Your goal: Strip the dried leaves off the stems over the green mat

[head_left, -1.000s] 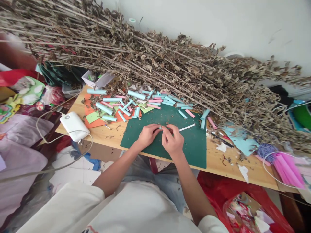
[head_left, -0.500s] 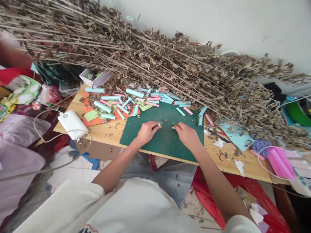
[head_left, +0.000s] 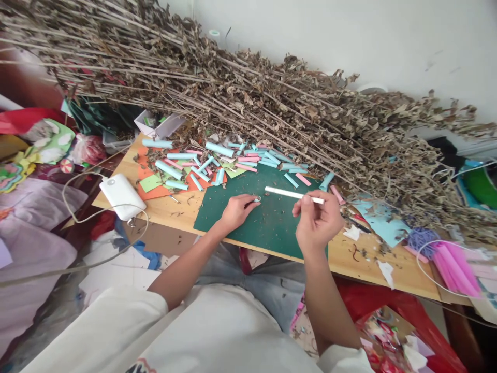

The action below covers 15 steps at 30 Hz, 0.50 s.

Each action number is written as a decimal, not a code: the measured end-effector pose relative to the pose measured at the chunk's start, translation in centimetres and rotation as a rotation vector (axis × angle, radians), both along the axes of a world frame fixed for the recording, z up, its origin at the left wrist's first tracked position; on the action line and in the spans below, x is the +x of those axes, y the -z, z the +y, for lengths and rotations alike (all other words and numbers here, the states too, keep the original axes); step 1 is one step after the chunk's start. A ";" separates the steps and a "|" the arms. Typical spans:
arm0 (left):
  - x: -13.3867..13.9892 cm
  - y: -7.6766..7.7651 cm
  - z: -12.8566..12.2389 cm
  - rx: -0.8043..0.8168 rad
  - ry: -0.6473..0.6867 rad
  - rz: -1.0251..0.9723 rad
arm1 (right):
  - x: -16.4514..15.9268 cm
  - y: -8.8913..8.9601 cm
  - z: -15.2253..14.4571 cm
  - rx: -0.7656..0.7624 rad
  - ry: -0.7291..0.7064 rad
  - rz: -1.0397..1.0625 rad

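Observation:
My left hand (head_left: 237, 211) is closed over the dark green mat (head_left: 267, 228), pinching a small rolled paper tube (head_left: 257, 199) whose open end shows dark filling. In my right hand (head_left: 319, 220) a slim white stick (head_left: 285, 193) is gripped between thumb and fingers, raised above the mat and pointing left towards the tube. The stick's tip is apart from the tube. Beyond my hands lie several blue paper tubes (head_left: 219, 149) and pink paper tubes (head_left: 303, 180), some on the mat's far edge.
Dried leafy stalks (head_left: 248, 98) lie across the back of the wooden table (head_left: 411, 269). A white power bank (head_left: 122, 197) with a cable sits at the left. Purple string (head_left: 421, 242) and pink paper (head_left: 456, 267) are at the right. A red bag (head_left: 399, 300) hangs below.
My right hand has risen and moved right, turning palm up, and now holds the white stick along its length. My left hand keeps its pinch on the tube almost unmoved.

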State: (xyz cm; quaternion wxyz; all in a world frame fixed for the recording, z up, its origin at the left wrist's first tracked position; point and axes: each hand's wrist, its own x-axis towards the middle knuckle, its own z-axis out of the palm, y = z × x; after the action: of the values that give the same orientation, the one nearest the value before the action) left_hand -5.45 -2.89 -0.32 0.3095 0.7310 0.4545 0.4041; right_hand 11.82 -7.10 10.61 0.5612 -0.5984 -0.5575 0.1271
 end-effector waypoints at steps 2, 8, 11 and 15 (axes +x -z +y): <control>0.0 0.0 0.0 -0.012 0.002 0.003 | 0.0 0.4 -0.4 -0.019 -0.026 -0.045; -0.1 0.1 -0.1 -0.009 0.022 -0.012 | 0.0 1.0 -0.9 -0.024 -0.035 -0.293; -0.1 0.1 -0.1 -0.008 0.031 -0.011 | -0.4 0.7 -0.6 0.055 -0.034 -0.434; -0.1 0.1 -0.1 -0.012 0.038 -0.014 | -0.5 -0.1 -0.3 0.132 -0.185 -0.587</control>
State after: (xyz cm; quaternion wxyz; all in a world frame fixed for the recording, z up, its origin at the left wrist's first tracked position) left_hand -5.52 -2.97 -0.37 0.3247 0.7347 0.4408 0.4006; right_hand 11.37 -7.40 10.70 0.3999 -0.5187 -0.7548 -0.0373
